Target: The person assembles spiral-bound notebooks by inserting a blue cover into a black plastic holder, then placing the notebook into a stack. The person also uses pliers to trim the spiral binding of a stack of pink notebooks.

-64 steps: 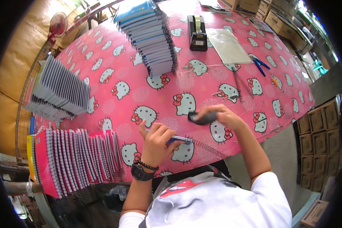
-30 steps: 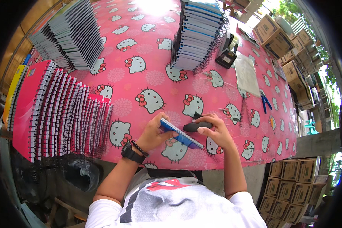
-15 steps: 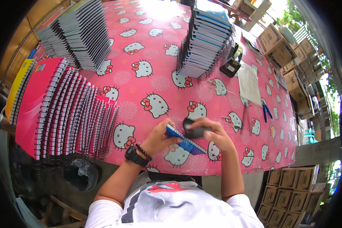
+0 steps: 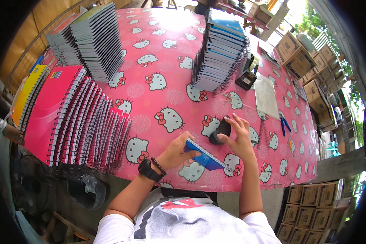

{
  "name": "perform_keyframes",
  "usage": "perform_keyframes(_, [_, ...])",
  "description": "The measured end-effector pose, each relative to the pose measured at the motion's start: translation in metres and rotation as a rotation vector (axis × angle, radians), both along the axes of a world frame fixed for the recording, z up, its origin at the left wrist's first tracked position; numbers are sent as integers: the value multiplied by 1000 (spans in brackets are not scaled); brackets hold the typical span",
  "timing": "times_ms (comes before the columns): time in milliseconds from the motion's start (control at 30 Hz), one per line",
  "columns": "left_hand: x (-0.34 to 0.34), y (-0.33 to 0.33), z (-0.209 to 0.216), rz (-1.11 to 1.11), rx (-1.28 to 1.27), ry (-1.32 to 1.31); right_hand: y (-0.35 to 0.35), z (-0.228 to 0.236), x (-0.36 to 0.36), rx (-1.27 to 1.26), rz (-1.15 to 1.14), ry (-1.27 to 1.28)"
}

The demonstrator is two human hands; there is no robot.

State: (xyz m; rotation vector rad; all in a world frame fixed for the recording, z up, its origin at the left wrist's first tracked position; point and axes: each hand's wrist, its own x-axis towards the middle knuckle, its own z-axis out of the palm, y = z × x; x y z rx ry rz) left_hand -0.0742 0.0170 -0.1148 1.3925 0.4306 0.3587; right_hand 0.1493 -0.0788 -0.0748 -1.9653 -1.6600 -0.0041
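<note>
My left hand (image 4: 178, 151) is closed on a small blue spiral notebook (image 4: 205, 155), thumb on its cover. The notebook is tilted over the table's near edge, with its white coil facing up and right; a loose wire end shows at the coil's lower right. My right hand (image 4: 240, 136) has its fingers spread beside a rounded black object (image 4: 221, 131). The thumb and a fingertip are at that object's edge, and its exact kind is unclear.
Red spiral notebooks (image 4: 57, 110) and yellow ones (image 4: 30, 91) stand at left, before tall grey-edged stacks (image 4: 95, 44). A blue-covered notebook stack (image 4: 219, 53) stands far centre. Right of it are a black tape dispenser (image 4: 247, 75), a pale sheet (image 4: 266, 97) and blue-handled pliers (image 4: 285, 124).
My right hand has moved the black object away from the notebook's coil, up and right, and its fingers have spread. My left hand still holds the notebook, slightly farther right in the view.
</note>
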Motion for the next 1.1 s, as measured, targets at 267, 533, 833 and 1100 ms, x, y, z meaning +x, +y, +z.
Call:
perform_keyframes(267, [28, -3, 38, 181, 692, -142, -9, 45, -60, 177, 246, 614])
perform_keyframes(533, [30, -6, 43, 174, 814, -161, -11, 45, -57, 242, 286, 534])
perform_keyframes(833, [40, 7, 65, 153, 795, -110, -1, 64, -48, 297, 370, 204])
perform_keyframes(1100, [22, 37, 109, 753, 729, -287, 28, 109, -26, 179, 411, 401])
